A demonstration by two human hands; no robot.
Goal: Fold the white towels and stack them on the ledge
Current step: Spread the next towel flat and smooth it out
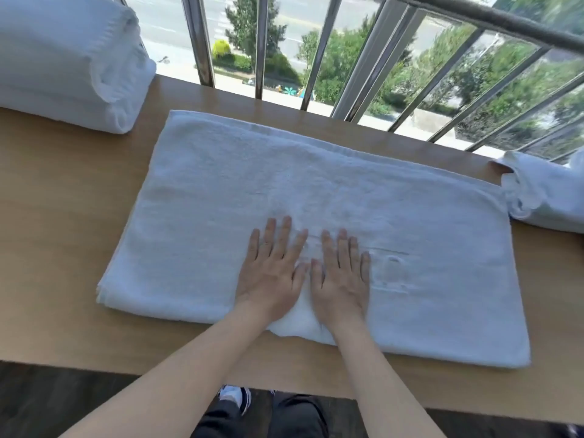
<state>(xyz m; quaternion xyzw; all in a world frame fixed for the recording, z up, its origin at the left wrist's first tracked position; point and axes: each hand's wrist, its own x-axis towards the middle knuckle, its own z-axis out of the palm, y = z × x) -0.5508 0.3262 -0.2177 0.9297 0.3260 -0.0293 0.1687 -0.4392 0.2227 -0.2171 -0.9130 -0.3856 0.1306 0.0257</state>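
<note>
A white towel (316, 191), folded into a long flat rectangle, lies across the wooden ledge (63, 216). My left hand (271, 273) and my right hand (343, 276) lie side by side on its near middle, palms down, fingers straight and pressing the cloth. A small crease runs just right of my right hand. At the far left stands a stack of folded white towels (63, 58). More white towels (546, 194) sit in a loose pile at the right edge, touching the flat towel's corner.
A metal railing (319, 52) with vertical bars runs along the ledge's far side, with trees and a street beyond. The ledge's near edge is just below the towel; dark floor and my shoe (235, 398) show beneath it.
</note>
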